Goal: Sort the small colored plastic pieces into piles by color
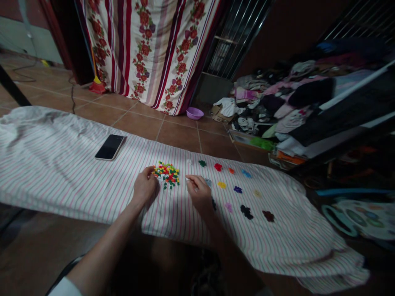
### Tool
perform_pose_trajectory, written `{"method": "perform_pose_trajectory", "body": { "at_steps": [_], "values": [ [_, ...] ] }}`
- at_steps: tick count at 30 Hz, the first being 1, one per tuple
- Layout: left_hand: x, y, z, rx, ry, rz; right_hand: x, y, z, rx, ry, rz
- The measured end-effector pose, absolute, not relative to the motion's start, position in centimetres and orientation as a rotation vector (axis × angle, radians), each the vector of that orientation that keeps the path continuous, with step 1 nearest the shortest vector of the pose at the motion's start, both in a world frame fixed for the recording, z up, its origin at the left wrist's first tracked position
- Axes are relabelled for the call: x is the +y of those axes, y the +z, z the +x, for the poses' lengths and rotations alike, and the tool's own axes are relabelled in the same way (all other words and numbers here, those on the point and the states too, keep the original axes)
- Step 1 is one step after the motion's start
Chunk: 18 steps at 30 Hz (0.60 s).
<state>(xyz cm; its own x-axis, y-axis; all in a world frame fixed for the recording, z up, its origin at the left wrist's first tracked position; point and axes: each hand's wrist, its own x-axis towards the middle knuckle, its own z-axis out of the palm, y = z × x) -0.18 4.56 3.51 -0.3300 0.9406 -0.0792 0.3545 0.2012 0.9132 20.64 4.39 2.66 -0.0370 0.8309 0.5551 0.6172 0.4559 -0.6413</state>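
Note:
A mixed pile of small coloured pieces [168,174], red, yellow, green, orange and white, lies on a striped cloth [77,181]. At the pile's left edge is my left hand [145,186], its fingers curled together against the pieces; whether one is between them is hidden. Just right of the pile, my right hand [199,191] is closed in a pinch, with a tiny pale spot at the fingertips too small to name. Beyond it sit small one-colour heaps, among them a red heap [218,167], a yellow heap [221,185] and a black heap [246,211]. My right hand partly covers a grey heap [207,181].
A phone [110,147] rests on the cloth to the left. Behind the cloth-covered surface are a floral curtain [145,53], a purple basin [194,113] on the tiled floor and a large pile of clothes [277,94]. A dark slanting bar [336,142] stands at the right.

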Motion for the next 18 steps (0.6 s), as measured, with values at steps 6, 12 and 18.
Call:
{"method": "perform_pose_trajectory", "body": {
  "at_steps": [6, 12, 18],
  "values": [
    [5.1, 3.2, -0.1, 1.709, 1.164, 1.086, 10.2, 3.1, 23.1, -1.628, 0.288, -1.473],
    [5.2, 2.7, -1.0, 1.677, 1.188, 1.019, 15.3, 2.7, 23.9, -1.634, 0.240, -1.732],
    [5.2, 2.5, -1.3, 1.672, 1.165, 0.990, 17.2, 2.9, 23.1, -1.800, 0.186, -1.904]
  ]
}}
